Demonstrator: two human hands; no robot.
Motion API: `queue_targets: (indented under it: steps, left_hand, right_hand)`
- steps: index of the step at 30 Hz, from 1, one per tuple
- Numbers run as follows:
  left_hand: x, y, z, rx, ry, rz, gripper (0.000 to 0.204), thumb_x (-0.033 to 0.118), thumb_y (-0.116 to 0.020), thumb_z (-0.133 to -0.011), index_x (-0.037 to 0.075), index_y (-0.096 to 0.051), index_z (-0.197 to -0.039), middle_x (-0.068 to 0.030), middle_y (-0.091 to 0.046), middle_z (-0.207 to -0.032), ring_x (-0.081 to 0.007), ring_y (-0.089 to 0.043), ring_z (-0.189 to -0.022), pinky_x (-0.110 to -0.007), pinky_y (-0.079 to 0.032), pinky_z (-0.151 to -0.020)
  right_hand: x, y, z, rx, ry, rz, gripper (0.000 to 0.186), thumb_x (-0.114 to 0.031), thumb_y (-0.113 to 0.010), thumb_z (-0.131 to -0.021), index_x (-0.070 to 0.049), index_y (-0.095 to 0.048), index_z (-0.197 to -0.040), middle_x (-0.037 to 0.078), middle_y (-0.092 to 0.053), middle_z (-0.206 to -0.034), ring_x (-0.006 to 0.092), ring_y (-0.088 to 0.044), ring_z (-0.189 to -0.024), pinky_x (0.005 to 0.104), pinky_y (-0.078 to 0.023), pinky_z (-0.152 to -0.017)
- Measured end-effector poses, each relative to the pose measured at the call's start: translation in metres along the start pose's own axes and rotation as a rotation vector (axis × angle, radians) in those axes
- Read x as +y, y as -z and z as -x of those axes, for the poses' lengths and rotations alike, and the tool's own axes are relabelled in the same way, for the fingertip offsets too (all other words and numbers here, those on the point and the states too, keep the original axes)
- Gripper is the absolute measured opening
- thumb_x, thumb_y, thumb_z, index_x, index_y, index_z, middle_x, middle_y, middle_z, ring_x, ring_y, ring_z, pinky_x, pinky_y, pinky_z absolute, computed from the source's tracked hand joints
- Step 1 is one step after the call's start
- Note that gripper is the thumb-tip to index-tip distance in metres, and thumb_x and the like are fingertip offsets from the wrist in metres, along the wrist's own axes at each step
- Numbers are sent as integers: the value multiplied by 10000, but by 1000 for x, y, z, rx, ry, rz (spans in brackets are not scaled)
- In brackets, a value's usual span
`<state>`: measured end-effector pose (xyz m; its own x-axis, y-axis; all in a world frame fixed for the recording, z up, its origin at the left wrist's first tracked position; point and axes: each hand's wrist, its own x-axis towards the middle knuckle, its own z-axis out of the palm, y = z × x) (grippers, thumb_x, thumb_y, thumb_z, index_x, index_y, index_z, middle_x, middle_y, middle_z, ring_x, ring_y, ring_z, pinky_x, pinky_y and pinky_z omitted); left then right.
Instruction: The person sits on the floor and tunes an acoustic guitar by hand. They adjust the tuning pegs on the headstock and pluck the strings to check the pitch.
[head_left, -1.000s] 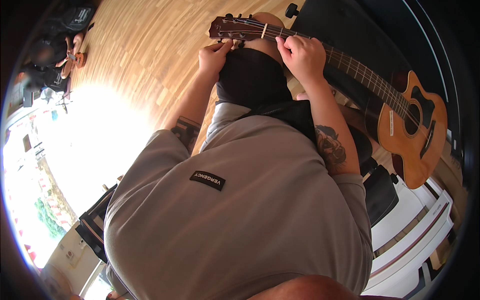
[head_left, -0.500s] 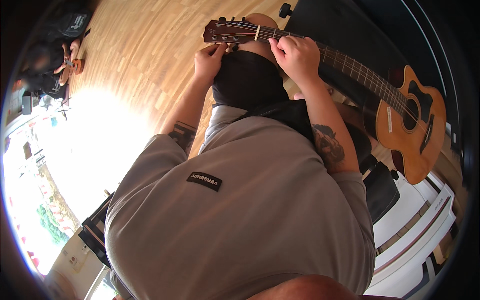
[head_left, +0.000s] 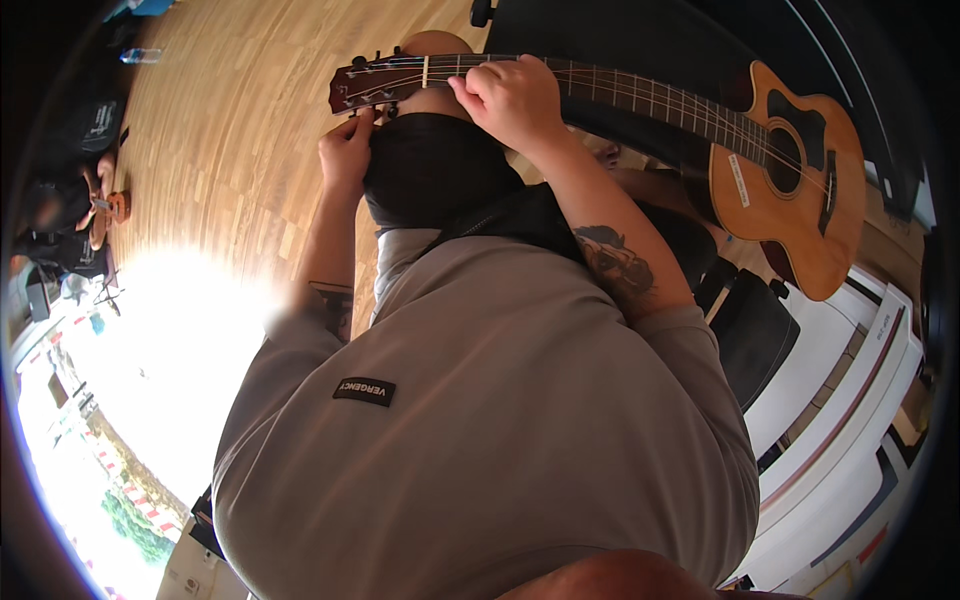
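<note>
An acoustic guitar [head_left: 835, 230] with a natural wood top lies across the upper view, its neck reaching left over my bare knee to the dark headstock [head_left: 355, 88]. My left hand [head_left: 343, 148] pinches at a tuning peg on the lower edge of the headstock, its fingertips partly hidden. My right hand [head_left: 508, 102] is curled on the strings and neck a little right of the nut, thumb and fingers bent. A pale sticker [head_left: 738, 180] is on the guitar's body beside the soundhole.
Black panel [head_left: 640, 30] behind the guitar; black seat parts [head_left: 750, 355] and white keyboard-like casing [head_left: 850, 410] at right. Wood floor [head_left: 230, 110] spreads left, where a dark-clothed person [head_left: 65, 215] holds a small orange stringed instrument [head_left: 117, 208]. Bright daylight comes from the lower left.
The guitar and both hands appear further left and higher in the view, the neck lying more level. My hands stay at the headstock and neck, with the right fingers slightly shifted.
</note>
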<state>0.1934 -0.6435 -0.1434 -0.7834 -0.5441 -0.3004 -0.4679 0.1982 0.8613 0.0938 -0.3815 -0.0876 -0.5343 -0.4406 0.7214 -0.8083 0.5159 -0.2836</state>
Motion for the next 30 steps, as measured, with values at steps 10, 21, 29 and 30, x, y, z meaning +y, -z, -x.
queue_targets:
  steps: [10,21,29,30]
  left_hand:
    - [46,-6,23,146,-369,-664,290,351,-843,-887,89,-859,-1011,-72,-819,-841,-185,-796,-810,-328,-608,-769]
    - [21,-10,21,174,-197,-223,371,399,-812,-913,70,-845,-1082,-105,-812,-834,-176,-762,-746,-346,-597,-745]
    - [15,-9,17,123,-15,-67,350,395,-782,-912,72,-845,-1031,-161,-794,-859,-231,-775,-800,-376,-594,-770]
    - [9,-9,14,52,85,91,361,396,-780,-917,59,-843,-1029,-175,-791,-864,-229,-774,-810,-368,-589,-769]
  right_hand:
    - [1,3,1,-36,9,28,433,-252,-839,-873,-148,-508,-613,-2,-547,-539,233,-547,-473,372,-383,-510]
    - [1,1,3,-51,1,42,478,-260,-822,-887,-161,-464,-587,-13,-521,-513,220,-521,-457,380,-354,-506]
    - [-2,5,-1,-51,25,62,435,-249,-827,-897,-170,-493,-631,-26,-532,-534,223,-533,-472,383,-373,-511]
    - [-2,6,-2,-53,31,65,434,-251,-829,-899,-173,-495,-633,-30,-537,-539,220,-537,-478,379,-373,-513]
